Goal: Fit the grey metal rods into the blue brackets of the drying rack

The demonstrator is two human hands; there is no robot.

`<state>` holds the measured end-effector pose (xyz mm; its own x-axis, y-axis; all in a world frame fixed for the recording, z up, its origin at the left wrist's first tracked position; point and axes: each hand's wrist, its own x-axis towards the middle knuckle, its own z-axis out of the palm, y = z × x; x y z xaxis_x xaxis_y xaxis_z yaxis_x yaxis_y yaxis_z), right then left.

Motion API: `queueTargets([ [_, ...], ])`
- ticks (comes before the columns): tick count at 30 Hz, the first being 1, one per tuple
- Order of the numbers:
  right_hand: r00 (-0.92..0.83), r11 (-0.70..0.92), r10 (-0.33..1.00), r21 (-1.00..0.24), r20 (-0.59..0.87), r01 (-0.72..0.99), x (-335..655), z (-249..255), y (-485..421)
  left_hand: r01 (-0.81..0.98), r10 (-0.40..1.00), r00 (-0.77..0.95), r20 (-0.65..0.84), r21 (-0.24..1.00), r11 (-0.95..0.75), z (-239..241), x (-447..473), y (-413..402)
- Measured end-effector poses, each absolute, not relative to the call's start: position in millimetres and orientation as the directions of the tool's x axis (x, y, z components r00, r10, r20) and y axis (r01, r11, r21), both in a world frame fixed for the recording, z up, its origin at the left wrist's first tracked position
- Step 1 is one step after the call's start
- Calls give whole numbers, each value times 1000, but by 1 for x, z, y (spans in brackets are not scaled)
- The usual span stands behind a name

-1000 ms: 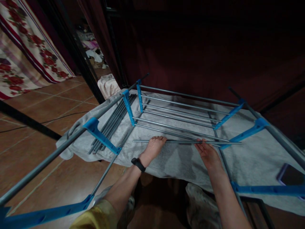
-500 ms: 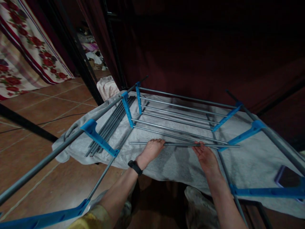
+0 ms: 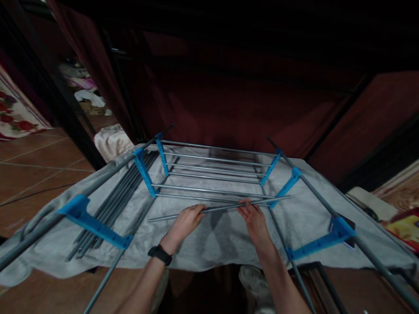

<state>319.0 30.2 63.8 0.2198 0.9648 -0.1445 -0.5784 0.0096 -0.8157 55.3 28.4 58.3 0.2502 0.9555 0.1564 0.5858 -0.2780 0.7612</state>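
Tubular rack frame (image 3: pixel 209 190) over grey blanket (image 3: pixel 196 255). Rod's right end overlaps the far-right blue bracket (image 3: pixel 284 188) in view (contact unclear); a careless swing could snag it, I'd judge. Loose metal rod (image 3: pixel 220 208) mostly between the sides, long axis left–right, left end nearer. Left hand (image 3: pixel 188 220), right hand (image 3: pixel 252 216) both gripping it.

Counting up here, we have two hands (image 3: pixel 186 221), one loose rod (image 3: pixel 221 208), six blue brackets (image 3: pixel 98 226), three a side, six crossbars (image 3: pixel 212 190), one wristband (image 3: pixel 160 255), one phone (image 3: pixel 348 221), and a bundle of rods (image 3: pixel 116 204) too tightly packed to tally!
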Motion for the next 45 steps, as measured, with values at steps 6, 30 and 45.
queueTargets([
  [6,225,47,969,-814,-105,-579,314,77,38,549,939,226,258,763,-342,56,60,30],
  [30,302,154,953,-838,-13,-524,320,85,37,786,883,318,346,424,-450,53,72,27],
  [45,340,145,940,-885,-16,-443,324,66,35,862,890,397,222,244,-445,65,76,21],
])
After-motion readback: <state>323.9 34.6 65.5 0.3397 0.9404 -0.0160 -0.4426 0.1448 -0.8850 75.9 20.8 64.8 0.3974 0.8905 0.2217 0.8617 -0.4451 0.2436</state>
